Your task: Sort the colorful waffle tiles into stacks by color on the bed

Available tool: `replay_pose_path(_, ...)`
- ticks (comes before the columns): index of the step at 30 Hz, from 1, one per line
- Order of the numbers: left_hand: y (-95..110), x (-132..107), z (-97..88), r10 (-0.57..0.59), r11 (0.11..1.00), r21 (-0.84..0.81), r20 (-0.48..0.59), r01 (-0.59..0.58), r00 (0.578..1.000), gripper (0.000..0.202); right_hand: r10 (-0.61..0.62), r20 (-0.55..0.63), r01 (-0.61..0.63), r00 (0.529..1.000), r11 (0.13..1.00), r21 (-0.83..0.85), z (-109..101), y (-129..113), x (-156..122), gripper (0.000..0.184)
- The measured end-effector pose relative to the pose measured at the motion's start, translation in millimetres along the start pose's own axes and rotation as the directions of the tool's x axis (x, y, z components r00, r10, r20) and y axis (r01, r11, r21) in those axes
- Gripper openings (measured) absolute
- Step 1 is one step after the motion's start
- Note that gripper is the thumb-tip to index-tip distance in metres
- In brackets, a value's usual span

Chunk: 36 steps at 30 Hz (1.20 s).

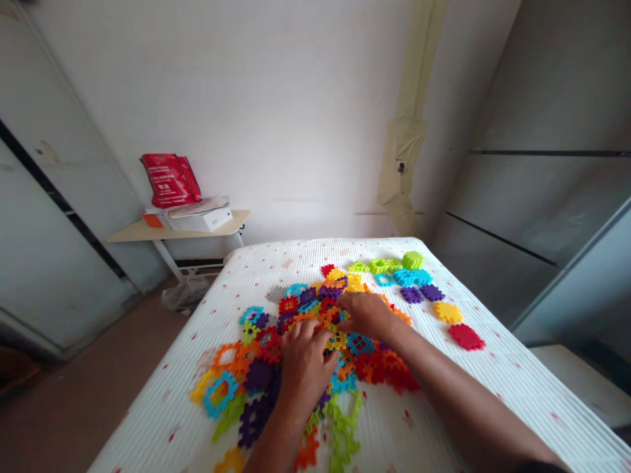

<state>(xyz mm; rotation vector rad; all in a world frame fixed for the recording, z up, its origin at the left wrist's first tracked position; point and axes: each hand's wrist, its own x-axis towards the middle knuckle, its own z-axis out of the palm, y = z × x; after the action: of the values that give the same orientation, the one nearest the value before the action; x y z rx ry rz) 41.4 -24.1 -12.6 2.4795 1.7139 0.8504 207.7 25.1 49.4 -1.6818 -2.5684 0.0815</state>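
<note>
A heap of flat, toothed plastic building tiles in orange, purple, red, blue, yellow and green lies on a white ribbed table cover. My left hand rests palm down on the heap, fingers bent onto the tiles near a yellow tile. My right hand lies just beyond it, fingers curled down onto orange and red tiles at the heap's centre. Whether either hand grips a piece is hidden under the fingers.
Separate tiles lie at the far right: green, blue, purple, yellow, red. A small side table with a red bag and white boxes stands at the back left wall.
</note>
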Motion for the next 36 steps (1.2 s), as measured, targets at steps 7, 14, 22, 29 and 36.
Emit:
replay_pose_path(7,-3,0,3.0,-0.011,1.0,-0.006,-0.008,0.011,1.0,0.022,-0.018,-0.007,0.017,1.0,0.996,-0.082,19,-10,4,0.033)
replay_pose_path(14,-10,1,4.1,-0.05,0.991,-0.134,-0.133,0.032,0.99,0.032,0.052,-0.064,-0.044,0.997,0.992,0.116,1,8,2,0.036)
replay_pose_path(22,-13,0,1.3,-0.172,0.872,-0.489,-0.341,-0.018,0.924,0.036,-0.277,0.109,-0.037,0.955,0.252,0.967,-8,21,-2,0.048)
replay_pose_path(29,-11,0,-6.2,-0.264,0.736,-0.677,-0.264,0.017,0.928,0.02,-0.407,0.25,-0.282,0.878,-0.02,0.959,13,17,8,0.052)
replay_pose_path(36,-10,1,-3.0,-0.344,0.606,-0.787,-0.124,0.118,0.931,0.024,-0.475,0.257,-0.322,0.842,-0.059,0.945,23,14,9,0.05)
